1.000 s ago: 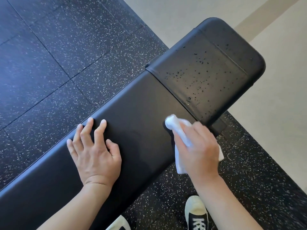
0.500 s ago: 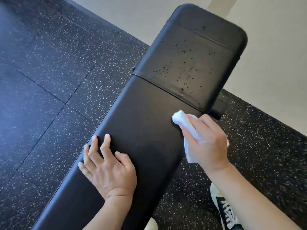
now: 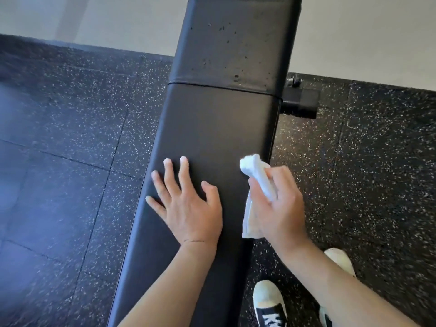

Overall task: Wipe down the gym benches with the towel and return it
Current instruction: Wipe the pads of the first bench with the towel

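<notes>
A long black padded bench (image 3: 212,128) runs up the middle of the view, standing on dark speckled rubber floor (image 3: 70,161) that gives way to a pale floor (image 3: 354,31) at the top. A seam across the padding splits the bench into a near section and a far section (image 3: 236,43), and the far section is dotted with small dark droplets. The left hand (image 3: 186,204) lies flat, palm down, on the near section close to its left edge, its fingers (image 3: 173,178) straight and spread wide, holding nothing. The right hand (image 3: 278,206) sits at the right edge of the bench, its fingers curled round a white towel (image 3: 257,175). The towel is bunched up; one rolled end pokes out past the fingertips and lies against the right edge of the padding, while a loose fold hangs below the palm beside the bench's side. A black metal bar of the frame (image 3: 299,102) sticks out to the right just below the seam. Two shoes show on the rubber floor at the lower right: a dark one with a pale toe cap and white laces (image 3: 269,303), and another pale toe (image 3: 339,258) partly hidden behind the right forearm.
</notes>
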